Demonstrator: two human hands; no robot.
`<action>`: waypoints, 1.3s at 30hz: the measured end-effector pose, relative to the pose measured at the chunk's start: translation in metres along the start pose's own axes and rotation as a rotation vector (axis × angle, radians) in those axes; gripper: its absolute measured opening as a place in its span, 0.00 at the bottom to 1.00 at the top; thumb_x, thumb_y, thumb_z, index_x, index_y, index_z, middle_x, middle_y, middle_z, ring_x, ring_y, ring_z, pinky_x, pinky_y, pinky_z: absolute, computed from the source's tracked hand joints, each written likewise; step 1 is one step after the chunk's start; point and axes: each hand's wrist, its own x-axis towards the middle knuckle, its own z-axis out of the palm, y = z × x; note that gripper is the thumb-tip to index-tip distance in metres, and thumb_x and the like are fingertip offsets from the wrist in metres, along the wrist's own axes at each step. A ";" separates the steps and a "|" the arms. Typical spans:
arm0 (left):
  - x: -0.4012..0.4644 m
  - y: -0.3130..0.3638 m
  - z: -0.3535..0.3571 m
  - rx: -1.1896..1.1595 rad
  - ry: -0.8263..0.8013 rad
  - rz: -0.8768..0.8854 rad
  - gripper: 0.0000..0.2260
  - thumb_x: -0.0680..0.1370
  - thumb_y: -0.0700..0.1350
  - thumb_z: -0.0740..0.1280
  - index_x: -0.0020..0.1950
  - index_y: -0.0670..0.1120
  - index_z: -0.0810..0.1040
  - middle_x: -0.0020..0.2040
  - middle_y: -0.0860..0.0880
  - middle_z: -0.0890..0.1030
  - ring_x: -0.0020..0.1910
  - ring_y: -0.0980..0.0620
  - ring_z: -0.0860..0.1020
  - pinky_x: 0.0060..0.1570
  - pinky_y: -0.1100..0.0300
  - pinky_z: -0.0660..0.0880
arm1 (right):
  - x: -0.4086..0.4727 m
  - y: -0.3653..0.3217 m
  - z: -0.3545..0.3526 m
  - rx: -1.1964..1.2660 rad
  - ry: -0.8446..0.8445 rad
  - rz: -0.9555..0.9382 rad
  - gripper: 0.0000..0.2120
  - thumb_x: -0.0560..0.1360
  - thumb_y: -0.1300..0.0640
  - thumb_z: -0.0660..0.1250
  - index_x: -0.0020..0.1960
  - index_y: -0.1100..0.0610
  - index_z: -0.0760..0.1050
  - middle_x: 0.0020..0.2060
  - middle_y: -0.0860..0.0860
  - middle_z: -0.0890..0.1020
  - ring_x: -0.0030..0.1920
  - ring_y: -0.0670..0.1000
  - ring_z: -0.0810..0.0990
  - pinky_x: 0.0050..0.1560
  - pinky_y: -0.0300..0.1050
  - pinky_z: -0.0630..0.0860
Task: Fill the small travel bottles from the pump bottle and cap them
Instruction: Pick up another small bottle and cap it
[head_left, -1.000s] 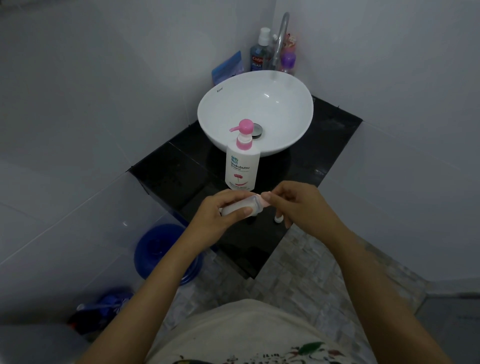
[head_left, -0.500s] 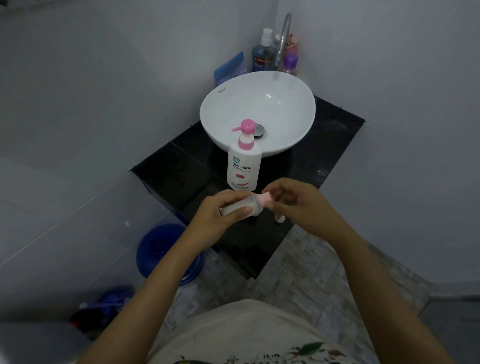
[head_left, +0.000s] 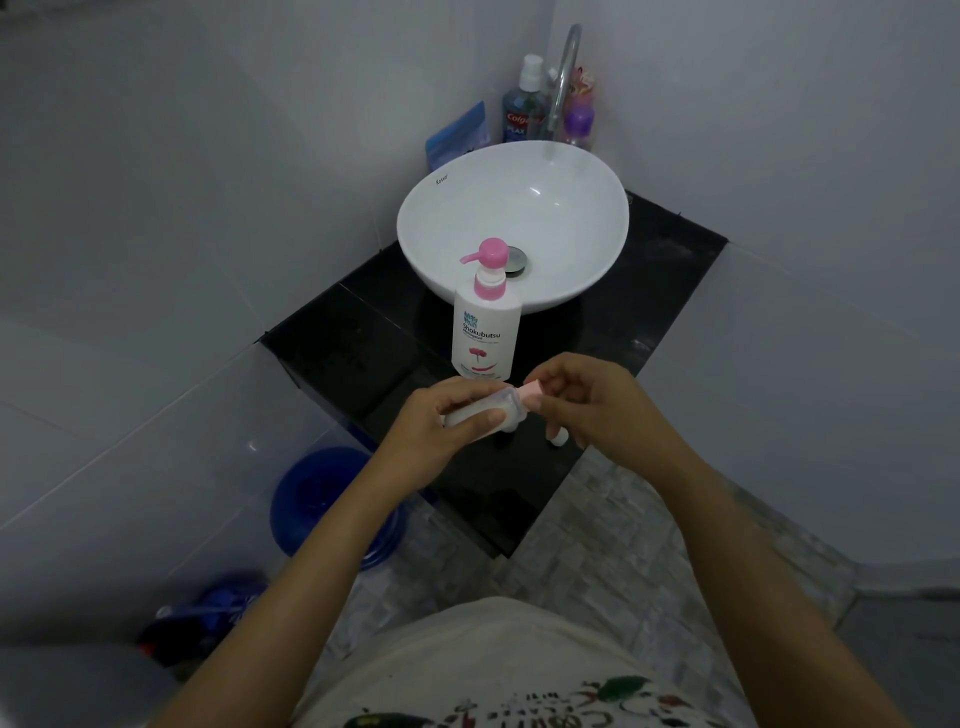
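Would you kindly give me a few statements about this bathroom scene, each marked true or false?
1. The left hand grips a small travel bottle lying sideways. True.
2. The right hand presses the pump bottle. False: its fingers pinch the pink cap at the travel bottle's mouth.
3. The pump bottle stands on the black counter in front of the white basin. True.
4. The pump bottle's nozzle points right. False: it points left.
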 end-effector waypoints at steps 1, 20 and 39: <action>0.000 0.000 0.000 -0.004 0.004 -0.003 0.15 0.75 0.42 0.67 0.62 0.46 0.77 0.54 0.54 0.78 0.51 0.66 0.76 0.48 0.73 0.73 | 0.000 -0.001 -0.001 -0.003 -0.007 -0.004 0.09 0.74 0.58 0.68 0.54 0.56 0.77 0.35 0.48 0.80 0.27 0.39 0.77 0.27 0.32 0.72; 0.005 -0.009 0.002 0.080 0.089 0.054 0.16 0.72 0.43 0.71 0.59 0.47 0.79 0.53 0.56 0.78 0.53 0.64 0.75 0.50 0.73 0.72 | 0.004 0.015 0.027 0.181 0.226 0.079 0.11 0.76 0.56 0.66 0.54 0.61 0.78 0.31 0.50 0.78 0.21 0.39 0.73 0.23 0.28 0.67; -0.008 -0.062 -0.034 0.170 0.339 -0.106 0.13 0.71 0.42 0.73 0.53 0.53 0.78 0.51 0.53 0.79 0.51 0.59 0.77 0.50 0.67 0.73 | 0.081 0.055 0.055 -0.878 0.135 -0.310 0.12 0.76 0.53 0.63 0.57 0.56 0.77 0.49 0.53 0.81 0.51 0.53 0.74 0.43 0.42 0.66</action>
